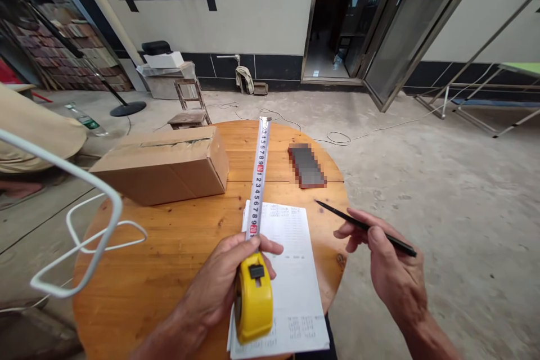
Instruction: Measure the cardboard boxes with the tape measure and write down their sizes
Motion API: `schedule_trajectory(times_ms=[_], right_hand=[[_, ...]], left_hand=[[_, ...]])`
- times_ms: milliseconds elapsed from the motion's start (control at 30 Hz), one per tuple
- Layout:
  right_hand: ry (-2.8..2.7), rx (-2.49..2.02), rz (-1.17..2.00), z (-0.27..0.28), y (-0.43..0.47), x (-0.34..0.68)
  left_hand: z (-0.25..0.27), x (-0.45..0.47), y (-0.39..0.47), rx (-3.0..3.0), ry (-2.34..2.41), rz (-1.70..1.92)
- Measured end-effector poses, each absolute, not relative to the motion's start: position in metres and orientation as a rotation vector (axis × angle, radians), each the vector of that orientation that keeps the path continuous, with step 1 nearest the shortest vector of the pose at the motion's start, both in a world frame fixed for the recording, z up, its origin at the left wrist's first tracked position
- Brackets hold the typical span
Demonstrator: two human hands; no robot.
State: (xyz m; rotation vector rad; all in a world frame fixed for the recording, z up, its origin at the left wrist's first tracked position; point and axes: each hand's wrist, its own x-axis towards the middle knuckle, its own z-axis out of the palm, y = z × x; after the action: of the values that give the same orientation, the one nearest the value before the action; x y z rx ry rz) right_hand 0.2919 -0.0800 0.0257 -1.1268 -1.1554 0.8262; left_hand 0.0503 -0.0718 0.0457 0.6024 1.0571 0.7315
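Observation:
My left hand grips a yellow tape measure, thumb on the blade near the case's mouth. Its white blade is drawn out and points away from me over the table, past the number 20 at the thumb. Under the tape lies a stack of paper sheets with handwritten rows at top and bottom. To the right, my right hand holds a black pen between thumb and fingers, its tip toward the table and apart from the paper.
The round wooden table bears a closed cardboard box at left and a blurred-out dark flat object at right. A bent white tube crosses the left foreground. A small wooden chair and a cable lie beyond.

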Motion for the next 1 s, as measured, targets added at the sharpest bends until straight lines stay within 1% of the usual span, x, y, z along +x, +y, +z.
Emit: schedule_trajectory(times_ms=[200, 367, 500, 733, 1000], right_hand=[[-1.142, -1.352, 0.827, 0.0, -0.074, 0.27], [-1.213, -1.425, 0.938, -0.014, -0.064, 0.249], [-1.322, -1.495, 0.938, -0.018, -0.06, 0.248], [-1.333, -1.499, 0.958, -0.024, -0.057, 0.25], [-1.457, -1.473, 0.833, -0.017, -0.049, 0.248]], left_hand=[[0.03, 0.068, -0.04, 0.575, 1.045, 0.778], [0.015, 0.071, -0.03, 0.56, 1.016, 0.769], [0.007, 0.069, -0.03, 0.548, 1.025, 0.751], [0.003, 0.066, -0.033, 0.554, 1.0, 0.732], [-0.001, 0.064, -0.035, 0.61, 0.969, 0.725]])
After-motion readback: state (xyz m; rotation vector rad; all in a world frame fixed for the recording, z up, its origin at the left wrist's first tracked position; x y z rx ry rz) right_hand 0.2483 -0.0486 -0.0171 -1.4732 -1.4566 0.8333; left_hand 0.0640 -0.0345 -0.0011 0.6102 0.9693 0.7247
